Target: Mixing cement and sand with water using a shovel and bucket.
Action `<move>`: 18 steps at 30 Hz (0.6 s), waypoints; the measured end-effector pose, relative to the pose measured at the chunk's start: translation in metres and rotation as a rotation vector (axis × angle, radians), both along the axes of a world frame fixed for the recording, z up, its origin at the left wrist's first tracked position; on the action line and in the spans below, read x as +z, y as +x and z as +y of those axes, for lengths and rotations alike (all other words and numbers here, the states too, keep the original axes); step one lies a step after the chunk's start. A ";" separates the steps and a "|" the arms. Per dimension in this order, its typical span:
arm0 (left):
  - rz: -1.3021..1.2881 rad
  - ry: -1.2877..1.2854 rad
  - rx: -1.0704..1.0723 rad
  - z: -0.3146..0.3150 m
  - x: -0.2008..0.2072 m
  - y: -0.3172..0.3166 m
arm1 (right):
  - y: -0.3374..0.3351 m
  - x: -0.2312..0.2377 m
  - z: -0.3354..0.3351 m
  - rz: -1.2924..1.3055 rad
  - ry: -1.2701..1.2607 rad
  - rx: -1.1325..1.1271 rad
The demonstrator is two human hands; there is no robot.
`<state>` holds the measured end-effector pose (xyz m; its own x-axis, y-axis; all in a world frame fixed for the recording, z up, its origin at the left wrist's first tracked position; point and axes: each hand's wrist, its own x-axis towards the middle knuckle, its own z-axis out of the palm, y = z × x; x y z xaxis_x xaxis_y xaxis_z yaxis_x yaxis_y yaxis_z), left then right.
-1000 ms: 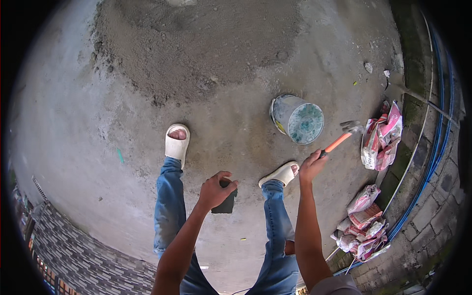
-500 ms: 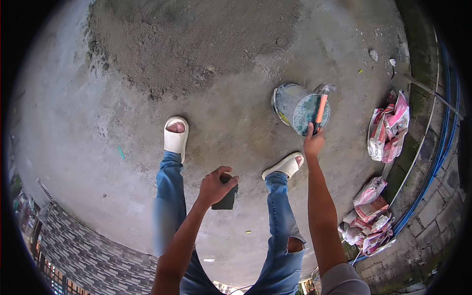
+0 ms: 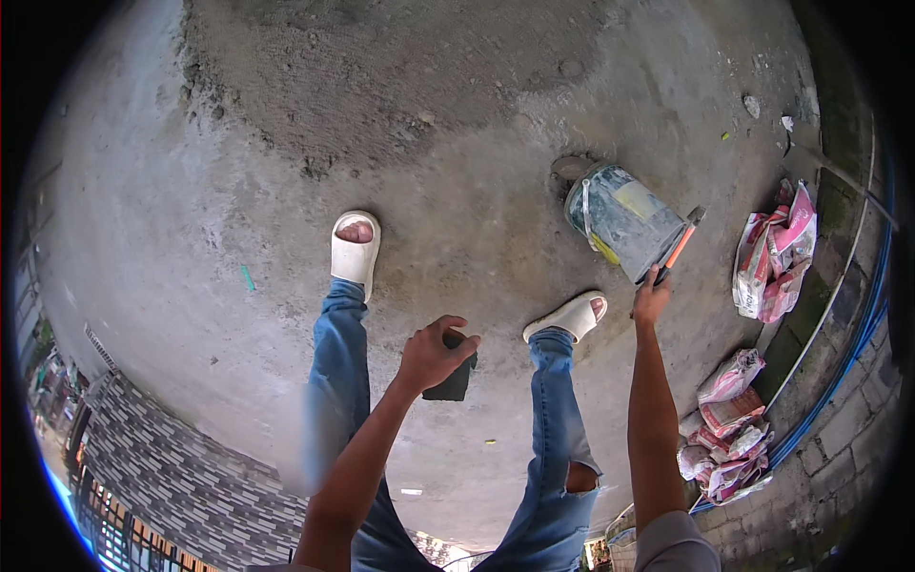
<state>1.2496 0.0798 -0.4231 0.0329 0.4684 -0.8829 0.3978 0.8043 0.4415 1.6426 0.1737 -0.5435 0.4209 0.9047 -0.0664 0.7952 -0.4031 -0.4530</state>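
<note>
My right hand (image 3: 651, 300) grips a hammer (image 3: 677, 250) with an orange and black handle, its metal head pointing up and away from me. Against the hammer's handle, in this view, is the base end of a tilted grey-blue bucket (image 3: 624, 219); I cannot tell whether the two touch. The bucket's rim and wire handle face the far left. My left hand (image 3: 434, 357), fingers curled, holds a flat dark rectangular thing (image 3: 448, 384) over the floor between my legs; its kind is unclear.
A broad heap of grey sand or mortar mix (image 3: 381, 76) spreads at the far side. A round grey patch (image 3: 572, 167) lies beside the bucket. Crumpled red and white sacks (image 3: 777, 253) and more sacks (image 3: 729, 429) lie at the right, near blue pipes (image 3: 863, 334) along a block wall.
The bucket has swung so its side shows instead of its base, tipping to the right. My right hand with the hammer has moved right and slightly nearer. A round patch now shows beside the bucket.
</note>
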 end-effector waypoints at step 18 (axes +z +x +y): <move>0.006 -0.003 -0.018 -0.005 -0.004 -0.002 | -0.088 0.106 -0.002 0.688 0.150 -0.259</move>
<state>1.2475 0.0753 -0.4271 0.0361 0.4647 -0.8847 0.4146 0.7986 0.4364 1.5541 0.1721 -0.4374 0.5300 0.8022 -0.2749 0.2007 -0.4337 -0.8784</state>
